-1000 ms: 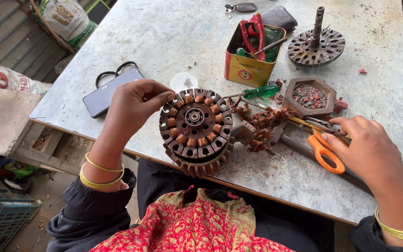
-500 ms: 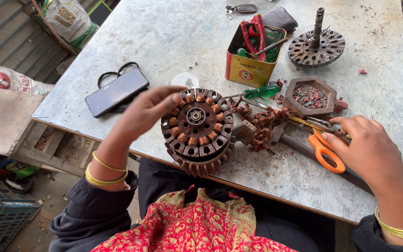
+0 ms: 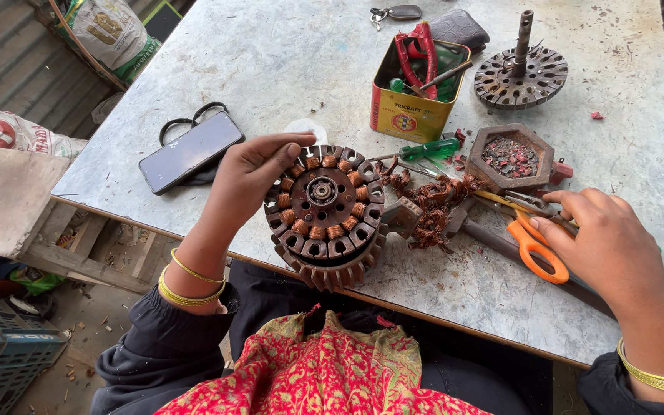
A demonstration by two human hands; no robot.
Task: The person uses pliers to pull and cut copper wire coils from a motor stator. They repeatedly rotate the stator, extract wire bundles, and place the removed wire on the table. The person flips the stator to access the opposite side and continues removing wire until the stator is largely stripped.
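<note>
My left hand (image 3: pixel 251 173) grips the upper left rim of a round motor stator (image 3: pixel 324 215) wound with copper coils, which is tilted up at the near edge of the grey table (image 3: pixel 270 61). My right hand (image 3: pixel 612 246) rests on the orange-handled scissors (image 3: pixel 528 234), fingers curled over the handles. Between the two hands lies a tangle of stripped copper wire (image 3: pixel 432 207) next to a hammer (image 3: pixel 455 223).
A black phone (image 3: pixel 190 150) lies left of the stator. A yellow tin (image 3: pixel 416 88) holds red pliers and tools. Behind sit a green screwdriver (image 3: pixel 428 148), a hexagonal wooden dish (image 3: pixel 512 156) of scraps, a rotor with shaft (image 3: pixel 522 73), keys (image 3: pixel 395 13).
My left hand has tipped the stator further upright and drawn it slightly toward the table edge. My right hand stays on the scissors.
</note>
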